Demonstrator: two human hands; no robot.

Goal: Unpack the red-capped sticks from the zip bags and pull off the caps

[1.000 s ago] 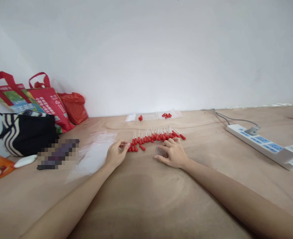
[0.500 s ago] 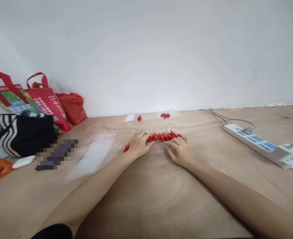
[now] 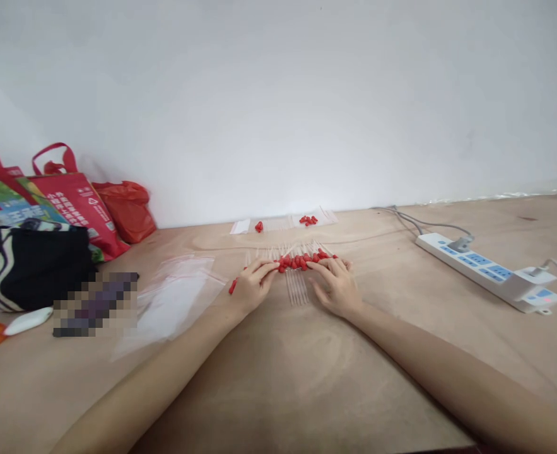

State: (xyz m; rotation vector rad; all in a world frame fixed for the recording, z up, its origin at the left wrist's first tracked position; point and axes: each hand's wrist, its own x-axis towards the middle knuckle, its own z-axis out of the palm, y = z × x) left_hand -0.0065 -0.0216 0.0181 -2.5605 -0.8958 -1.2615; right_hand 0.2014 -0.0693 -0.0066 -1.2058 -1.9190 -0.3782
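A row of glass droppers with red rubber bulbs lies on the table, clear tubes pointing toward me and others pointing away. My left hand rests at the left end of the row, fingers stretched out, fingertips touching the bulbs. At the right end, my right hand lies with fingers spread, its index fingertip against the bulbs. Neither hand is wrapped around a dropper. One red bulb shows just left of my left hand; part of the row is hidden under the hands.
Clear zip bags are spread on the left, beside a blurred dark item. Farther back are small bags with red bulbs. A power strip stands right; shopping bags and a black bag stand left.
The view has shifted slightly to the right. My left hand has drawn back a little toward me, its fingers now at the near side of the bulbs. My right fingers have reached slightly leftward.
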